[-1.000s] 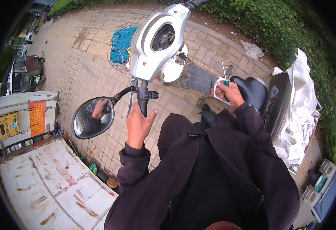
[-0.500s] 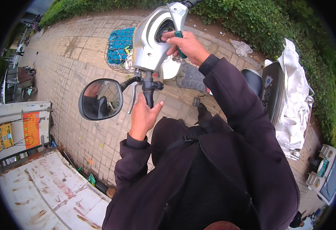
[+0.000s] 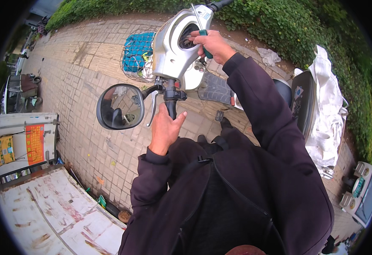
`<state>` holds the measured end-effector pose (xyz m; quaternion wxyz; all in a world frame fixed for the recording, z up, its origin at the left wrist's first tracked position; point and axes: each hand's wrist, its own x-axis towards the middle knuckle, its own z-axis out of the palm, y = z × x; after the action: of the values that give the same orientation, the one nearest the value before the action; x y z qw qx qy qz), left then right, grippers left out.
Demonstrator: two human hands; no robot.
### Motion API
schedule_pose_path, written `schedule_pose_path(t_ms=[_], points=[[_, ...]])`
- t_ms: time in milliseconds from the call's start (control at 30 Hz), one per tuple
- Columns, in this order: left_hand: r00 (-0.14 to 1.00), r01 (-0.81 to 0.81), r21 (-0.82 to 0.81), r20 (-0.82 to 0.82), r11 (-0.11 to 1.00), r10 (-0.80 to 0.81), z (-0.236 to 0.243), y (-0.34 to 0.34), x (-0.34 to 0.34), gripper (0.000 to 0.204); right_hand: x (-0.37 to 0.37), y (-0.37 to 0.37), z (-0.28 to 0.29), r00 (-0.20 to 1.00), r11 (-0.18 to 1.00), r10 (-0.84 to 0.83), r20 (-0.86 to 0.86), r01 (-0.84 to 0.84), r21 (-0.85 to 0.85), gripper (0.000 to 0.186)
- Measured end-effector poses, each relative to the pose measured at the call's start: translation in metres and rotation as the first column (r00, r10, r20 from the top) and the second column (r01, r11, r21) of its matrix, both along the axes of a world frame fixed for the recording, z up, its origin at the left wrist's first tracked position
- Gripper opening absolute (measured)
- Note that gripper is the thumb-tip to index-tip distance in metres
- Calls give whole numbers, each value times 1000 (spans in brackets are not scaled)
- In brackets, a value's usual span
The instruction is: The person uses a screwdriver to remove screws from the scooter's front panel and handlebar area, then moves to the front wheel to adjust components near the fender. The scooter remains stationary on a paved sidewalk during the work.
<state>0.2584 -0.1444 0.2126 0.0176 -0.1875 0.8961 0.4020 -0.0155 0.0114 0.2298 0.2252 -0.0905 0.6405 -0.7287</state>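
Note:
My left hand [image 3: 165, 129] is closed around the black handlebar grip [image 3: 172, 109] of a silver scooter, beside the brake lever [image 3: 153, 112] and a round mirror [image 3: 120, 107]. My right hand [image 3: 215, 46] holds a green-handled screwdriver [image 3: 208, 54], its metal shaft pointing up. That hand's fingertips reach into the dark oval opening [image 3: 185, 32] in the silver front cowling [image 3: 168, 57]; what they touch inside cannot be made out. A small red handle [image 3: 232, 101] shows at the rear edge of the textured footboard [image 3: 214, 87].
A wire basket [image 3: 137, 53] holds teal cloth. White sacking [image 3: 325, 110] drapes by a dark box [image 3: 301, 100] behind the seat [image 3: 282, 88]. A scratched white panel [image 3: 54, 214] fills the lower left, a small white vehicle [image 3: 360, 191] stands right, and a hedge [image 3: 271, 25] lines the paving.
My right hand has moved from near the seat up and leftward to the cowling opening, carrying the screwdriver. My left hand remains on the grip. The view has shifted slightly.

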Motion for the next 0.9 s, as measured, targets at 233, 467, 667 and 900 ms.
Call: schedule_pose_path(t_ms=[233, 467, 667, 900], points=[[999, -6, 72, -35, 997, 9, 0, 0, 2, 49, 49, 94, -49, 984, 991, -127, 122, 131, -23, 27], [999, -43, 79, -22, 996, 45, -1, 3, 3, 47, 147, 220, -163, 844, 905, -391, 368, 278, 323, 16], [994, -101, -38, -32, 994, 100, 7, 14, 4, 52, 143, 278, -189, 791, 865, -490, 367, 390, 315, 22], [967, -241, -64, 67, 968, 245, 13, 29, -4, 45, 60, 322, -202, 744, 872, -464, 481, 478, 102, 27]])
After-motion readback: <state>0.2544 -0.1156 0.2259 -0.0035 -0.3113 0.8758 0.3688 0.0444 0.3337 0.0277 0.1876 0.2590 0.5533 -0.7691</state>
